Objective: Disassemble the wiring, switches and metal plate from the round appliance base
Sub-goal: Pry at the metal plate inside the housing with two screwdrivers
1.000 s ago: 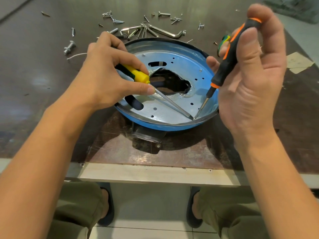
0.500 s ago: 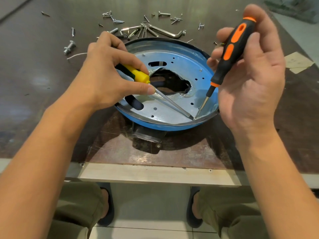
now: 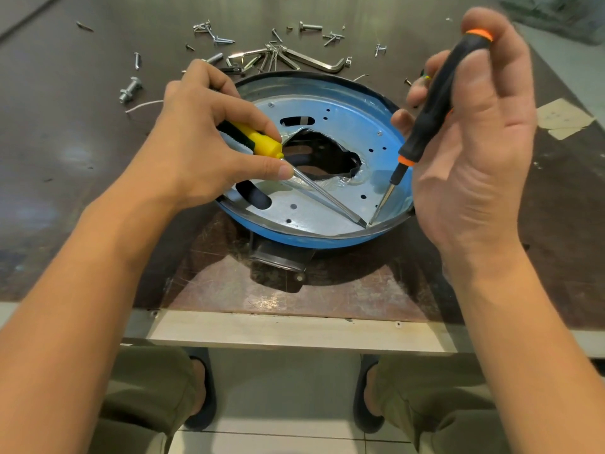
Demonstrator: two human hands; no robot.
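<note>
Round appliance base (image 3: 311, 241) sits on the worktop (image 3: 82, 142) by its near edge, metal plate (image 3: 311, 217) inside. Left hand (image 3: 203, 142) pinches a yellow screwdriver (image 3: 262, 143), right hand (image 3: 474, 142) grips a black-and-orange screwdriver (image 3: 435, 103) — both tips meet at the plate's near-right rim. Loose screws (image 3: 222, 40) lie scattered on the far side.

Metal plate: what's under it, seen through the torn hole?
Through the torn hole only a dark cavity with a curved band shows. The metal plate covers everything else inside the blue base; no wiring or switches visible.
</note>
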